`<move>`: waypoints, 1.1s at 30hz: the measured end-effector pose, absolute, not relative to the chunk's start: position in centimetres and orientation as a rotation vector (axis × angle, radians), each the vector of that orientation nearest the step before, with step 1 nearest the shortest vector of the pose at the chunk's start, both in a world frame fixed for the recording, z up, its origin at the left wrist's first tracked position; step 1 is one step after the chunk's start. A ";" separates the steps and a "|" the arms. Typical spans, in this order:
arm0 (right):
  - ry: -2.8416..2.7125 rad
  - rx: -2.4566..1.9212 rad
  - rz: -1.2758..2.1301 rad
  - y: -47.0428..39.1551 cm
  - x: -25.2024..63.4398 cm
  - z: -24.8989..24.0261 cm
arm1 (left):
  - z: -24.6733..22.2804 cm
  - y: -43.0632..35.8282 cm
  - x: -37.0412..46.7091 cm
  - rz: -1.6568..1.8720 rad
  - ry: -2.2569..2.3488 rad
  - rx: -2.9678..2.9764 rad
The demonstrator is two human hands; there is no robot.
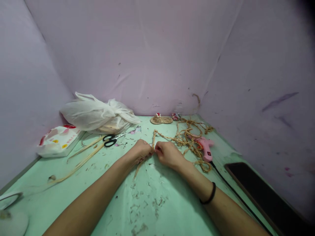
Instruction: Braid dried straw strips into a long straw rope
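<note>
My left hand (142, 151) and my right hand (169, 154) meet at the middle of the green table, fingers pinched. Between them runs a tan braided straw cord (154, 139), its upper part standing up from my fingers and bending over to the right. Loose straw ends (137, 170) hang below my left hand. From the bend the cord leads into a tangled heap of braid (187, 137) at the right. The fingertips partly hide the bit of cord they grip.
A pink glue gun (206, 150) with a black cable lies among the braid. A dark phone (258, 193) is at right. Black-handled scissors (110, 141), straw strands (81, 165), a tissue pack (60, 141) and a white plastic bag (95, 113) occupy the left. A small woven straw piece (161, 120) sits at the back.
</note>
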State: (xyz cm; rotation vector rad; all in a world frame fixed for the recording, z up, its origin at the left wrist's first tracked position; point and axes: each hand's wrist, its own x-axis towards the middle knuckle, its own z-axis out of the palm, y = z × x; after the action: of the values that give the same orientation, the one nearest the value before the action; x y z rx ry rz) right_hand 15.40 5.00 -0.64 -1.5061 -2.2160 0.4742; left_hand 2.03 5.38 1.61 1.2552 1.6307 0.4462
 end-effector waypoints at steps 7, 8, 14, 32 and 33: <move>-2.140 -1.879 0.407 3.4 14.1 1.3 | 0.9 5.1 2.6 0.491 1.594 1.086; -2.133 -1.897 0.397 3.2 14.0 1.4 | 0.8 5.1 2.6 0.510 1.581 1.066; -2.160 -1.874 0.416 3.7 15.0 1.8 | 0.3 5.5 2.3 0.564 1.550 1.072; -2.282 -1.699 0.387 1.6 12.9 1.5 | -0.1 6.0 1.1 0.536 1.365 1.032; -2.285 -1.674 0.444 1.9 13.2 1.6 | -0.1 6.0 1.0 0.525 1.358 1.080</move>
State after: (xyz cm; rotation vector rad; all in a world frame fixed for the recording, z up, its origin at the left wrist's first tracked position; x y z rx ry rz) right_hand 13.20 1.89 1.59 -1.6739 -2.2852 0.4441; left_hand 0.95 6.02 -0.06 1.0798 1.3575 0.5250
